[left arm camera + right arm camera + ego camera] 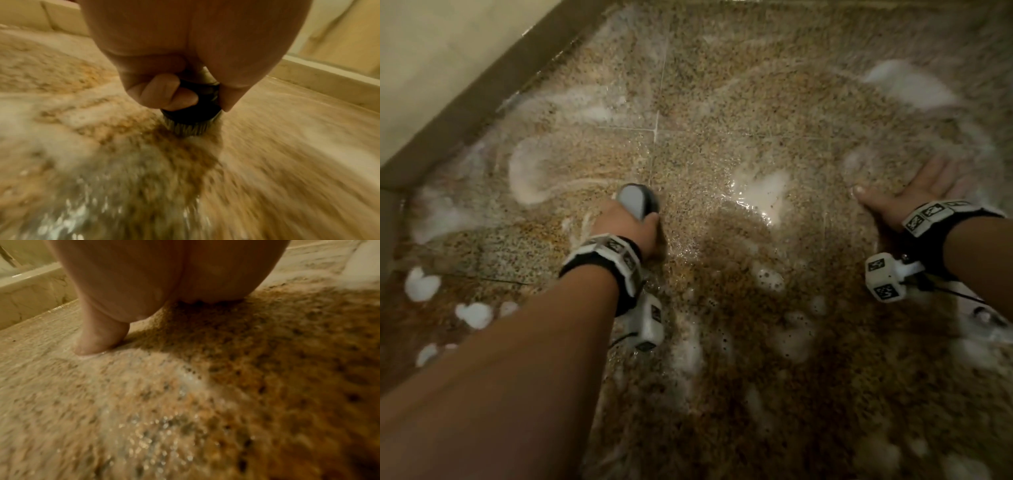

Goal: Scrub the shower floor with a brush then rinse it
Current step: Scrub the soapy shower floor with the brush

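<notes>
On the wet shower floor [722,102], near the crossing of 2 grout lines, we see the brush [635,202] pressed bristles-down, our left hand [628,229] wrapped tight round its grey top. The right hand [921,188] lies flat with fingers spread on the tile, holding nothing — a brace, we judge. The brush looks light and rigid: a smooth rounded cap, a dark collar, short stiff pale bristles. Wet plastic will likely slip, so we would grip it over the cap, fingers curled under the collar. The speckled stone is glossy — streaked with white foam [530,171].
</notes>
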Available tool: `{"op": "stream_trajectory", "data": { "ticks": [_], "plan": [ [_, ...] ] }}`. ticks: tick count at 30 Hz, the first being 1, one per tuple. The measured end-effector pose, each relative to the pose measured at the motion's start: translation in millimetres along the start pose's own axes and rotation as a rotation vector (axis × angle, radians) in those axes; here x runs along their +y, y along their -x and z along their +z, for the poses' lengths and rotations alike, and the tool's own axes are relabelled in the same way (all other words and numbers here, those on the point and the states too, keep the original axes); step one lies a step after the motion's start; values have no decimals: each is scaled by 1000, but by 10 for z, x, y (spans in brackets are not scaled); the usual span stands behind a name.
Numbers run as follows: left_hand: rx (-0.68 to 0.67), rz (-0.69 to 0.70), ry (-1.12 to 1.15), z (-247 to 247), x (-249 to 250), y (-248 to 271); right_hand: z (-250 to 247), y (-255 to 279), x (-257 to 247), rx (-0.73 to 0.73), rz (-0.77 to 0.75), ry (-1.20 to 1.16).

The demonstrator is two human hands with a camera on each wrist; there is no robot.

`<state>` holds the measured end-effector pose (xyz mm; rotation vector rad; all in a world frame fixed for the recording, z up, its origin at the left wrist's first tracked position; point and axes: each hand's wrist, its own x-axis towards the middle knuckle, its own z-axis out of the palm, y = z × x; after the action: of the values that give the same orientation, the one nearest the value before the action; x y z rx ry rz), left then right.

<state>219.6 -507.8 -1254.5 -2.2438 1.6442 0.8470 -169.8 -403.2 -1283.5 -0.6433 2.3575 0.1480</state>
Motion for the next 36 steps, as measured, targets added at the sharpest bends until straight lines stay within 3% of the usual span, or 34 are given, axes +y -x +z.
{"op": "stream_trajectory", "data": {
  "ticks": [4, 7, 10, 16, 19, 23, 31, 36],
  "plan": [
    [-141, 292, -30, 459, 393, 654, 8, 23, 10, 16, -8, -2],
    [-193, 377, -61, 828, 723, 966, 13, -2, 35, 26, -18, 22],
    [-219, 466, -143, 963, 862, 917, 23, -74, 69, 19, -38, 47],
    [-134, 496, -170, 763, 889, 363, -55, -134, 58, 7, -26, 68],
    [-87, 552, -245, 713, 970, 213, -34, -79, 155, 50, -95, 51],
    [-48, 679, -396, 671, 1039, 408, 120, 25, 460, 92, -126, 51],
    [-279, 1132, -528, 1344, 1250, 1233, 175, 219, 987, 151, -8, 24],
    [-272, 1234, -546, 1472, 1362, 1210, 199, 434, 1312, 131, 87, 20]
  ]
}}
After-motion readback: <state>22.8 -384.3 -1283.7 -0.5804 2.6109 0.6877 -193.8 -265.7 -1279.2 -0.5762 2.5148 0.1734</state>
